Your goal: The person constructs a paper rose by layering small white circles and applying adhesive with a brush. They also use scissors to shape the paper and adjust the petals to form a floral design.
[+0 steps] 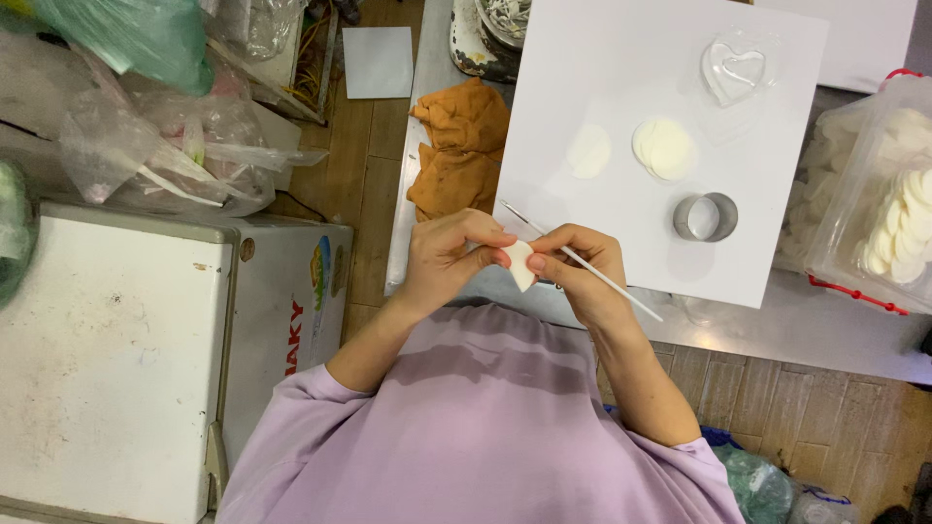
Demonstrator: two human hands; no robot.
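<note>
— While both hands met near the middle of the frame, what were they holding?

— The left hand (449, 254) and the right hand (575, 270) pinched a small white dough piece (519, 263) between their fingertips, just below the lower edge of the white board (621, 116). The right hand also gripped a thin white stick (582, 260), which slanted from the board's lower left corner down toward the lower right. Both hands were closed narrowly around these things.

— What lay on the board?

— Two flat white discs: one pale disc (588, 151) at centre, and a stack of discs (665, 148) just right of it. A metal ring cutter (706, 216) stood below the stack, and a clear heart-shaped mould (735, 70) sat toward the upper right.

— And around it?

— An orange cloth (458, 146) lay crumpled left of the board. A clear plastic tub (888, 194) with more white discs stood at the right edge. A white chest (116, 359) filled the lower left, with plastic bags (155, 136) above it.
</note>
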